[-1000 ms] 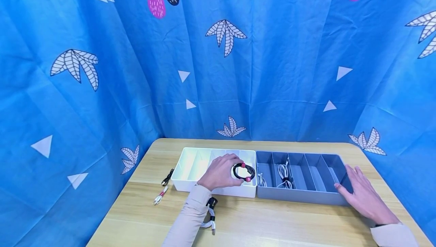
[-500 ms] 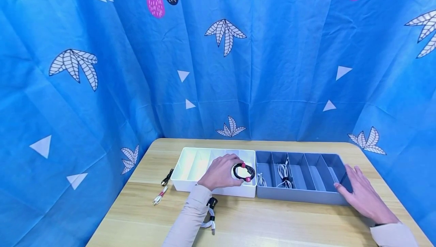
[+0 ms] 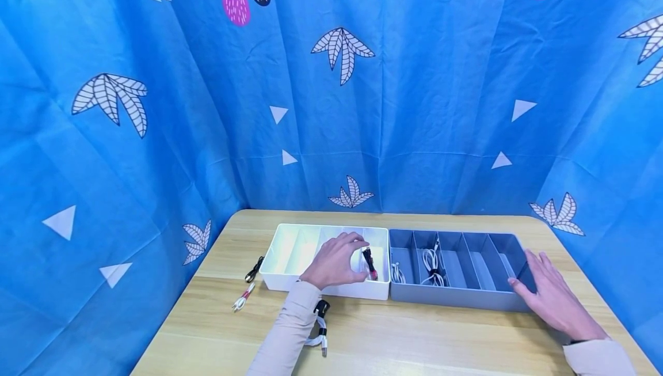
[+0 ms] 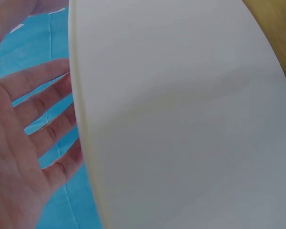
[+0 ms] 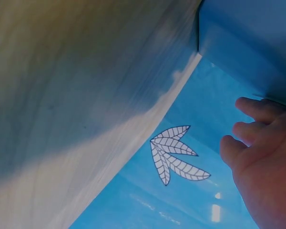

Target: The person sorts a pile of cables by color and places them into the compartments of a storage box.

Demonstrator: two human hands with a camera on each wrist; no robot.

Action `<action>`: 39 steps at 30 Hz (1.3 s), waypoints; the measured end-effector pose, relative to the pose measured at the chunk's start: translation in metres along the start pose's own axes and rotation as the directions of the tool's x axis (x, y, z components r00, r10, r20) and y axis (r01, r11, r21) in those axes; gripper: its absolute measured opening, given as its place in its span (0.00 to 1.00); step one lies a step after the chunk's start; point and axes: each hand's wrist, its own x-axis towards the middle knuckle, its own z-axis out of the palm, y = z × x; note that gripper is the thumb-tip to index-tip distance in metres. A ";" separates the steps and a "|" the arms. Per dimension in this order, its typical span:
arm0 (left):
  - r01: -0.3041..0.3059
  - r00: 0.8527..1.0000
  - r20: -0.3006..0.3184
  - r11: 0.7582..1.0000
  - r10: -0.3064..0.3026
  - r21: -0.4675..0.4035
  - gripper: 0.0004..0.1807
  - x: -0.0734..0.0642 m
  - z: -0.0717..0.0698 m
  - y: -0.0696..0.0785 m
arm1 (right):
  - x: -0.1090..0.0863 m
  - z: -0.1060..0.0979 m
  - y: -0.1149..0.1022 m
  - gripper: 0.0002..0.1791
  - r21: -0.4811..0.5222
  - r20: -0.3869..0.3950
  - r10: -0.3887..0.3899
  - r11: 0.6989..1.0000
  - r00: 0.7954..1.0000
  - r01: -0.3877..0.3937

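Observation:
My left hand point(image 3: 334, 264) hovers over the right end of the white divided box point(image 3: 373, 291), thumb and fingers spread apart. A coiled black cable with a red tie point(image 3: 369, 262) is in that box's rightmost compartment, just past the fingertips and free of the hand. In the left wrist view the box wall point(image 4: 181, 143) covers the fingertips. My right hand point(image 3: 554, 295) is at the right end of the grey divided box point(image 3: 456, 295), its thumb over the front rim and its fingers along the end wall.
White cables point(image 3: 397, 273) lie in the grey box's leftmost compartment, and a white cable bundle point(image 3: 432, 264) in the one beside it. Left on the table are a black cable point(image 3: 254, 270) and a red-tied white cable point(image 3: 243, 297). Another white cable point(image 3: 323, 333) lies by the left sleeve.
My left hand has let go of the black cable, which has dropped from between the fingertips into the white box's right compartment. The right hand has stayed where it was.

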 end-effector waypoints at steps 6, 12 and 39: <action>0.024 1.000 0.004 1.000 -0.024 -0.018 0.37 -0.001 0.001 -0.003 | 0.000 0.000 0.000 0.48 -0.001 0.002 0.002 1.000 1.000 -0.002; 0.024 1.000 -0.019 1.000 -0.025 -0.018 0.36 -0.005 -0.001 -0.007 | 0.000 0.000 -0.001 0.48 -0.002 0.003 0.004 1.000 1.000 -0.004; 0.057 0.998 -0.037 0.998 -0.059 -0.032 0.36 -0.031 -0.007 -0.024 | 0.003 -0.001 -0.001 0.48 -0.004 0.012 0.018 1.000 1.000 -0.018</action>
